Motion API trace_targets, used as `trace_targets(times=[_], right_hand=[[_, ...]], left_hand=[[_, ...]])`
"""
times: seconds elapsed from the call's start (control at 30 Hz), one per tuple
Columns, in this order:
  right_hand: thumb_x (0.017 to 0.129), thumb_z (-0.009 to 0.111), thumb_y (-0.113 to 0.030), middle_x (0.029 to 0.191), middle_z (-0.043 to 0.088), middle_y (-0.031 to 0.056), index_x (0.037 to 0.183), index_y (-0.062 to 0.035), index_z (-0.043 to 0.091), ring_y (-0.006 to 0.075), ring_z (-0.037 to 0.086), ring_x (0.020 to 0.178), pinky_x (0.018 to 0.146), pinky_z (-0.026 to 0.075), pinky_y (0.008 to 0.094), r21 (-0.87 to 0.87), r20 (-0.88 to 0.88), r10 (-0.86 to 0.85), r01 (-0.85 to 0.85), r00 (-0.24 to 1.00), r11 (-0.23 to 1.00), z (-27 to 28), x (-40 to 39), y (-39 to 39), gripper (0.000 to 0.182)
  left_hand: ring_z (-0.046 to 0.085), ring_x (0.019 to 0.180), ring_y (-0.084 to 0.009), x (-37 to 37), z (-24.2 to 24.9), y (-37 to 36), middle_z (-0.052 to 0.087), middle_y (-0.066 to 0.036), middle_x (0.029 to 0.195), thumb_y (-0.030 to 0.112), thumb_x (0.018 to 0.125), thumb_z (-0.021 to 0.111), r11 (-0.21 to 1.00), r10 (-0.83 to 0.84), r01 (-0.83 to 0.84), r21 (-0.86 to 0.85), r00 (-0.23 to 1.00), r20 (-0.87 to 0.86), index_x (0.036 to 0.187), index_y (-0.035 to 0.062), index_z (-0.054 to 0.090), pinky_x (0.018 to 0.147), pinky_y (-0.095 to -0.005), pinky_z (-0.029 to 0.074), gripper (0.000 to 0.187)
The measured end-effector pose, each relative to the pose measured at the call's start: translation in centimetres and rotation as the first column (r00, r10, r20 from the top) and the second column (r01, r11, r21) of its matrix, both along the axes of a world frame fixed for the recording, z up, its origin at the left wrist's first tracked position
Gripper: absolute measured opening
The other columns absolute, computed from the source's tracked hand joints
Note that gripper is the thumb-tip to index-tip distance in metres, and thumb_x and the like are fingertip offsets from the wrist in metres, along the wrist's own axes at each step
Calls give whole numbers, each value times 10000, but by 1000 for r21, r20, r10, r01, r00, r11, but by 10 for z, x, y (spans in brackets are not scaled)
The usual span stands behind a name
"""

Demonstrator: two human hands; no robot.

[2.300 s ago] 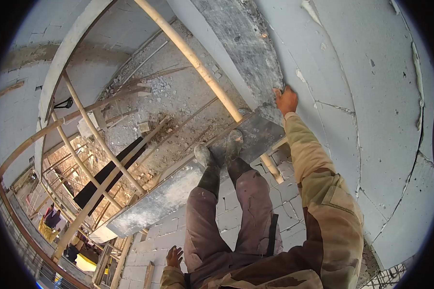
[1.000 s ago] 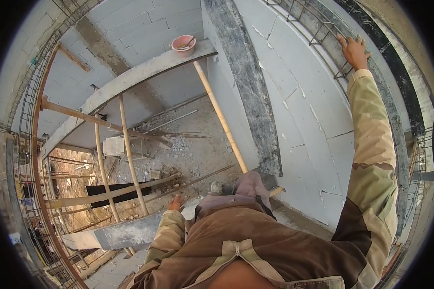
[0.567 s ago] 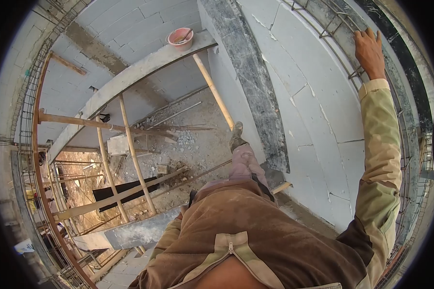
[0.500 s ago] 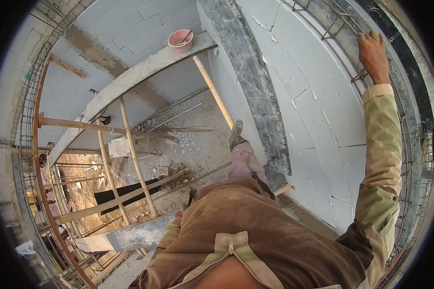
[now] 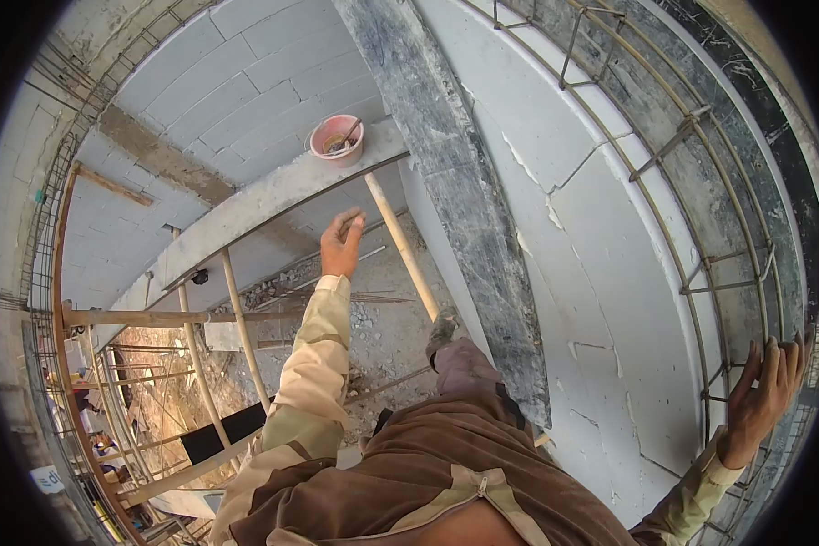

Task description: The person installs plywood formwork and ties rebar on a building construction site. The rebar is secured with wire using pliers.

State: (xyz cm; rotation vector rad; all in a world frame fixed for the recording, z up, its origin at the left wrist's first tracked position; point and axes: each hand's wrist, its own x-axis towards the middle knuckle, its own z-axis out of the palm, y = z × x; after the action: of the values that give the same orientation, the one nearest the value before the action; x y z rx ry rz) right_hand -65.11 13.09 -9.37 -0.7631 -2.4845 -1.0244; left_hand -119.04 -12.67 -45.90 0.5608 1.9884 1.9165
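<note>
My left hand [image 5: 341,241] is raised in front of me, fingers curled together, below the pink bucket [image 5: 337,141]; whether anything small is between the fingertips does not show. The bucket stands on a concrete ledge [image 5: 268,189], with a tool leaning inside it. At the lower right, my right hand [image 5: 763,400] has its fingers spread, beside the rebar cage [image 5: 714,227] on top of the block wall [image 5: 573,264].
A dark-stained beam [image 5: 455,182] runs up the block wall. Wooden props [image 5: 246,323] stand under the ledge, above a floor with rubble [image 5: 373,337]. My boot [image 5: 442,332] is beside a round pole [image 5: 400,241]. More rebar lines the far left.
My left hand has risen from beside my body toward the bucket. My right hand has left its upper spot on the rebar and is now lower, fingers spread. The view has shifted.
</note>
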Motion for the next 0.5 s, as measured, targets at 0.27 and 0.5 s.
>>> trace_targets(times=[0.27,0.5], right_hand=[[1018,631,-95,906,661,222,974,98,680,370,639,892,869,511,476,-55,-429,-333,344,839,937,-24,-54,-12,204],[1034,631,-356,674,656,137,774,17,711,329,648,665,629,507,445,30,-438,-247,288,864,957,-4,-83,-21,462]], left_hand=[[664,1181,-226,-117,187,218,722,-140,1209,160,1000,659,964,-52,163,211,892,-450,1229,-27,679,1040,-349,495,297],[538,1368,-320,-163,319,312,704,-79,1306,234,1002,642,960,140,217,177,177,-974,1228,121,735,1149,-458,405,269]])
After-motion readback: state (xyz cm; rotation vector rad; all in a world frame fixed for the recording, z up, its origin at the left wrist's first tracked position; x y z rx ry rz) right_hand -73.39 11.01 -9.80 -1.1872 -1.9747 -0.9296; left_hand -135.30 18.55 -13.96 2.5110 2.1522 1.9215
